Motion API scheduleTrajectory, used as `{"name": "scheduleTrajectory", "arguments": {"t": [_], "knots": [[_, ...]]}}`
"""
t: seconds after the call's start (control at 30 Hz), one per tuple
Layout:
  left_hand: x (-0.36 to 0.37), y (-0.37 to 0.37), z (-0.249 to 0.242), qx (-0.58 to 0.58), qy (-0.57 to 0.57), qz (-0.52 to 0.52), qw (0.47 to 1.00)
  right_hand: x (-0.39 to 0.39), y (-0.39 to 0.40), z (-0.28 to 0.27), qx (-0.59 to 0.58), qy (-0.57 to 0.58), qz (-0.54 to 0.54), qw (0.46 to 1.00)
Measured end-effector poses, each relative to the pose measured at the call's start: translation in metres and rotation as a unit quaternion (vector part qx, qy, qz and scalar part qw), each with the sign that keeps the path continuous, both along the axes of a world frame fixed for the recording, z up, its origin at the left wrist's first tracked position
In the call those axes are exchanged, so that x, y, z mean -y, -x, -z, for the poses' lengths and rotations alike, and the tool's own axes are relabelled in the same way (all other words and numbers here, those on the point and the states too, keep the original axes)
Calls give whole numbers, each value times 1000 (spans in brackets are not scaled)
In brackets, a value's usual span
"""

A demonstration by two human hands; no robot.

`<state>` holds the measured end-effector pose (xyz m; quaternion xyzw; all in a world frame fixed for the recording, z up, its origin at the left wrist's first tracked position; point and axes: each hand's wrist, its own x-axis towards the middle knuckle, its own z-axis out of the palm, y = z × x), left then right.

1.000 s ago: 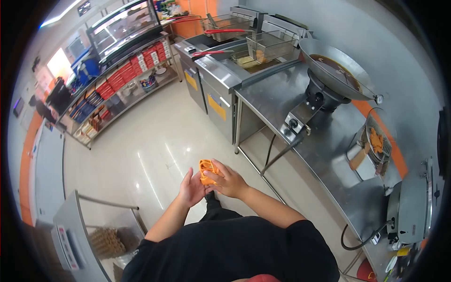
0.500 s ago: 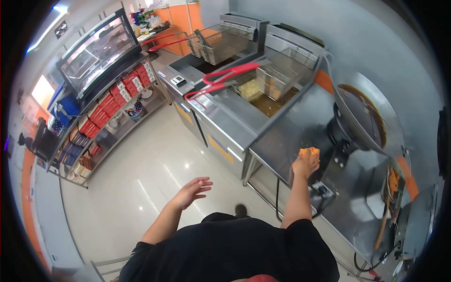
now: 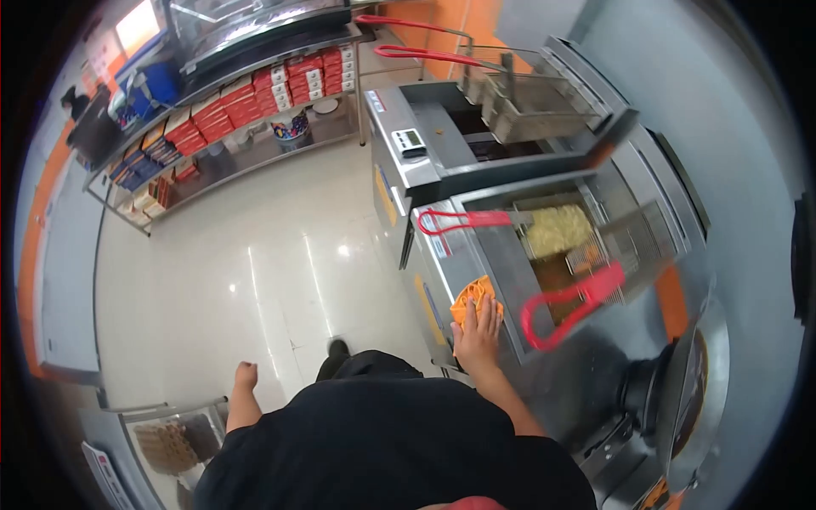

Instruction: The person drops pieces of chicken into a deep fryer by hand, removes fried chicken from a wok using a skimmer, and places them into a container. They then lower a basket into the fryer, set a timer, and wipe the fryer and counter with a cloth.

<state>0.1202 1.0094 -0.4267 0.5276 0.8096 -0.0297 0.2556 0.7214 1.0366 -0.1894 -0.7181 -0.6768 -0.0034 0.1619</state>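
My right hand (image 3: 479,337) presses an orange cloth (image 3: 473,293) against the steel front ledge of the near fryer (image 3: 501,289). Its fingers lie over the cloth, gripping it. Just right of the hand is the red handle (image 3: 552,310) of a wire fry basket (image 3: 642,246). Another basket with a red handle (image 3: 467,221) sits in the oil, holding pale yellow food (image 3: 557,231). Over the floor at my left side hangs my left hand (image 3: 246,375), its fingers curled closed with nothing visible in them.
A second fryer (image 3: 425,174) with raised baskets (image 3: 540,106) stands beyond, a small timer (image 3: 409,143) on its edge. A large wok (image 3: 705,391) is at right. Shelving (image 3: 255,157) holds red boxes (image 3: 229,110). Egg trays (image 3: 166,446) sit on a rack behind my left hand.
My right hand and the cloth have moved from the steel counter left onto the fryer's front ledge. My left hand has dropped back and closed. The view has turned right and downward.
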Motion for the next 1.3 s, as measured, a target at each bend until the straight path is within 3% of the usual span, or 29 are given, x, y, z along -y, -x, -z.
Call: {"name": "scheduleTrajectory", "arguments": {"t": [0.03,0.1,0.17,0.27,0.33,0.37,0.43,0.5,0.6,0.73,0.87,0.9,0.93,1.0,1.07,1.17,1.2,1.3], "knots": [[9,-8,-22,24,13,-109,994,-22,6,-2,14,-3,-8,1000],[16,10,-8,50,91,-15,995,-73,18,-2,12,-10,16,1000],[15,19,36,57,150,-17,987,-119,34,2,19,-25,51,998],[-33,38,38,68,193,30,978,-182,56,11,38,-53,104,992],[-93,58,24,71,174,73,979,-215,68,11,37,-51,136,989],[-139,54,-25,59,154,86,983,-233,77,6,80,-97,144,981],[-229,52,-89,39,108,91,989,-251,90,13,9,-91,41,995],[-311,102,-63,31,-31,99,994,-264,116,12,-22,-110,-2,994],[-414,115,-93,109,-149,82,979,-253,158,-20,21,-152,38,987],[-492,113,-69,147,-128,73,978,-264,142,-76,86,-186,142,968],[-498,57,-34,46,21,248,967,-263,123,-62,74,-84,235,966],[-499,48,-8,48,24,361,931,-257,122,-60,82,-55,251,963],[-497,33,3,76,38,409,909,-248,120,-59,88,-26,287,954],[-475,-11,-39,148,57,391,907,-224,112,-56,91,31,357,929],[-464,-24,-74,223,78,403,884,-197,98,-53,102,7,416,904],[-468,-8,-93,96,69,463,878,-196,89,-48,160,-74,473,863],[-475,12,-90,131,47,451,882,-199,85,-47,186,-106,485,848],[-507,83,-29,134,37,290,947,-225,67,-4,-33,-159,584,796]]}}
